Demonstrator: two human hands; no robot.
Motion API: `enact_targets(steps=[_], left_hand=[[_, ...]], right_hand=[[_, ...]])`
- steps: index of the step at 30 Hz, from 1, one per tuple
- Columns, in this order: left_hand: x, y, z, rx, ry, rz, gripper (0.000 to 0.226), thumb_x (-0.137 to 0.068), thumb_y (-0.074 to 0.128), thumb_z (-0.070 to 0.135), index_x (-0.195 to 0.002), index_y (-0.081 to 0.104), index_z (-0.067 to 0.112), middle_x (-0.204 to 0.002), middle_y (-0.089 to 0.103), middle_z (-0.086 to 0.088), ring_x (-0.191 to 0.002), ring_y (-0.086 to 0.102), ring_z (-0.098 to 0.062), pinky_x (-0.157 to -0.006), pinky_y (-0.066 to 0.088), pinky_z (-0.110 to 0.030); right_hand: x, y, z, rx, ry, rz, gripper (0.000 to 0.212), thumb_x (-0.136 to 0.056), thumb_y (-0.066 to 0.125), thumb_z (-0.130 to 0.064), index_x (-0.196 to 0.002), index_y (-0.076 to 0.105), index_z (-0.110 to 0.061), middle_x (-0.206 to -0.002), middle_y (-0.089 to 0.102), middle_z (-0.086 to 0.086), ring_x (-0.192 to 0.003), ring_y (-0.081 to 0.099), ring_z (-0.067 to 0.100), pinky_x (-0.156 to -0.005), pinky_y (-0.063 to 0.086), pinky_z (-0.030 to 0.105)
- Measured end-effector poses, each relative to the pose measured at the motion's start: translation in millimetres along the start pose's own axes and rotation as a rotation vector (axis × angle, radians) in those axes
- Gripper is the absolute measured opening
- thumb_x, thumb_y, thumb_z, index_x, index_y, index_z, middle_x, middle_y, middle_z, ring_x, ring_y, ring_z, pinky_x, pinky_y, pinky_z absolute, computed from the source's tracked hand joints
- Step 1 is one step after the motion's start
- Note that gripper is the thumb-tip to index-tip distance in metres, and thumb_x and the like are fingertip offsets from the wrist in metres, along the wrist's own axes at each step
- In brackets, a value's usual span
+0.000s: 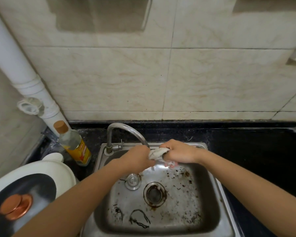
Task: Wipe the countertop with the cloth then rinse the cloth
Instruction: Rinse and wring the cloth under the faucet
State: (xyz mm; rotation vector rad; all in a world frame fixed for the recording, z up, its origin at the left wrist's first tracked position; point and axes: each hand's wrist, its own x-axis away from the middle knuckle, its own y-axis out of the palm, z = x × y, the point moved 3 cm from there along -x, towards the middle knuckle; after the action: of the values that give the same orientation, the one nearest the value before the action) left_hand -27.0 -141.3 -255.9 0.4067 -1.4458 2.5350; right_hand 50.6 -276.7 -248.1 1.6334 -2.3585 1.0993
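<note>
Cloth: crumpled grey-white rag (156, 153), held over steel sink (210, 218), under curved tap (126, 130).
Hands: left hand (138, 157) and right hand (178, 152) both grip it.
Progress: rinsing stage; dark surface (256, 151) apparently wiped.

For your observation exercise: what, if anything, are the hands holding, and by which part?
Both hands grip the bunched cloth over the sink: left hand at its left end, right hand at its right end.
</note>
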Motion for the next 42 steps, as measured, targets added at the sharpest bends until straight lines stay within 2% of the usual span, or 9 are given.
enact_targets(steps=[3, 6, 11, 14, 21, 24, 29, 37, 42], left_hand=[[2, -2, -12, 0.489, -0.122, -0.229, 0.015, -0.082, 0.062, 0.025, -0.090, 0.058, 0.012, -0.072, 0.056, -0.002, -0.058, 0.049, -0.014, -0.056, 0.043, -0.026], [7, -2, -6, 0.787, -0.206, -0.472, 0.015, -0.088, 0.060, 0.023, -0.080, 0.049, 0.017, -0.059, 0.040, 0.005, -0.049, 0.031, -0.007, -0.045, 0.025, -0.017], [8, 1, 16, 0.899, -0.178, -0.632, 0.036, -0.091, 0.053, 0.020, -0.056, 0.049, 0.024, -0.048, 0.032, 0.011, -0.039, 0.023, -0.002, -0.038, 0.013, -0.014], [8, -1, 15, 0.935, -0.209, -0.579, 0.033, -0.088, 0.059, 0.023, -0.056, 0.052, 0.024, -0.048, 0.034, 0.011, -0.040, 0.023, -0.003, -0.038, 0.015, -0.015], [-3, -24, 26, 0.144, -0.035, -0.035, 0.032, -0.079, 0.059, 0.023, -0.056, 0.039, 0.014, -0.048, 0.035, 0.002, -0.045, 0.029, -0.014, -0.045, 0.024, -0.027], [-6, -35, 33, -0.309, 0.022, 0.186, 0.032, -0.088, 0.051, 0.025, -0.060, 0.039, 0.015, -0.057, 0.043, 0.002, -0.051, 0.039, -0.014, -0.047, 0.027, -0.026], [-9, -36, 30, -0.748, 0.191, 0.365, 0.017, -0.098, 0.038, 0.023, -0.086, 0.045, 0.013, -0.085, 0.063, -0.006, -0.065, 0.052, -0.023, -0.057, 0.031, -0.032], [-19, -32, 15, -0.821, 0.464, 0.613, 0.036, -0.088, 0.036, 0.025, -0.057, 0.050, 0.016, -0.040, 0.044, 0.004, -0.027, 0.041, -0.014, -0.039, 0.016, -0.017], [-17, -28, 21, -0.749, 0.459, 0.525, 0.024, -0.092, 0.050, 0.028, -0.072, 0.047, 0.015, -0.057, 0.056, 0.001, -0.043, 0.053, -0.018, -0.042, 0.026, -0.025]], right_hand=[[10, 4, 4, 0.173, -0.207, 0.166, 0.070, -0.078, 0.071, -0.013, -0.138, 0.037, -0.029, -0.117, 0.054, -0.007, -0.082, 0.060, 0.008, -0.064, 0.053, 0.025], [14, 18, 4, 0.497, -0.339, 0.297, 0.104, -0.078, 0.073, -0.012, -0.147, 0.002, -0.043, -0.132, 0.030, -0.005, -0.082, 0.055, 0.012, -0.057, 0.052, 0.026], [7, 12, -3, 0.863, -0.564, 0.659, 0.060, -0.066, 0.073, -0.005, -0.117, 0.044, -0.014, -0.088, 0.049, 0.010, -0.066, 0.050, 0.023, -0.043, 0.027, 0.026], [5, -5, -7, 1.098, -0.639, 0.733, 0.029, -0.069, 0.055, -0.009, -0.095, 0.043, -0.013, -0.073, 0.049, 0.006, -0.055, 0.046, 0.019, -0.037, 0.019, 0.025], [5, -25, -16, 1.218, -0.452, 0.509, 0.019, -0.073, 0.061, -0.031, -0.076, 0.057, -0.012, -0.060, 0.055, 0.002, -0.047, 0.052, 0.022, -0.042, 0.028, 0.026], [3, -25, -25, 0.985, -0.168, 0.361, 0.021, -0.082, 0.055, -0.029, -0.065, 0.047, -0.019, -0.060, 0.049, -0.003, -0.058, 0.052, 0.022, -0.055, 0.032, 0.029], [5, -11, -20, -0.001, -0.042, 0.121, 0.024, -0.070, 0.055, -0.006, -0.050, 0.045, -0.015, -0.048, 0.041, -0.001, -0.043, 0.035, 0.012, -0.046, 0.027, 0.027], [10, 35, -8, -0.877, 0.103, -0.172, 0.040, -0.071, 0.034, 0.001, -0.039, 0.033, -0.024, -0.040, 0.024, -0.006, -0.033, 0.016, 0.007, -0.040, 0.012, 0.020], [14, 28, -4, -0.749, 0.064, -0.215, 0.049, -0.083, 0.038, -0.002, -0.040, 0.036, -0.025, -0.040, 0.026, -0.009, -0.035, 0.017, 0.007, -0.045, 0.013, 0.022]])
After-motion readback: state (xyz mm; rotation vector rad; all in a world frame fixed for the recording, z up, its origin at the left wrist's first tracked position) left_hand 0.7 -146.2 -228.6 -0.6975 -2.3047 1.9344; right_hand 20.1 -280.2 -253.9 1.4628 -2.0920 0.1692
